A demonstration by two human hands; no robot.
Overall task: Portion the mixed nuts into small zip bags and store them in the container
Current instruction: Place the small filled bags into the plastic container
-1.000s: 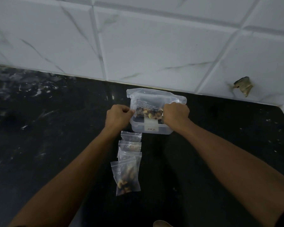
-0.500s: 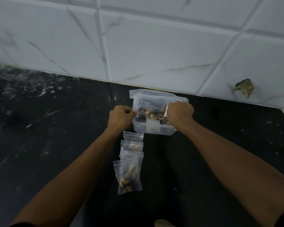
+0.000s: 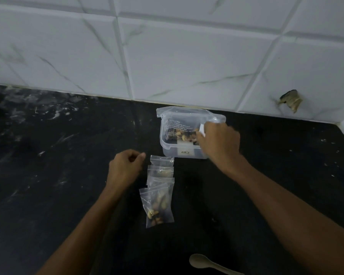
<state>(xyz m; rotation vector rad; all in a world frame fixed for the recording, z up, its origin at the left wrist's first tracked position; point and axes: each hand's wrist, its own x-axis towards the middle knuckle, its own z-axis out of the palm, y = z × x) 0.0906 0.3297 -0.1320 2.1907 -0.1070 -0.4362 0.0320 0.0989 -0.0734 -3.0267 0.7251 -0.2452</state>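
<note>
Our right hand (image 3: 218,143) reaches into the clear plastic container (image 3: 167,149), fingers curled at the big nut bag (image 3: 179,130); we cannot tell whether it grips. Our left hand (image 3: 125,167) hangs loosely curled, holding nothing, just left of the small zip bags (image 3: 160,195). Their overlapping row runs lengthwise toward the container, nearer our left. They look thin, crinkly and limp.

The left hand (image 3: 125,167) is now off the big nut bag (image 3: 184,126) in the container (image 3: 167,149) and hovers loosely curled left of it, its grip released; only the right hand (image 3: 219,143) now holds that bag.
</note>
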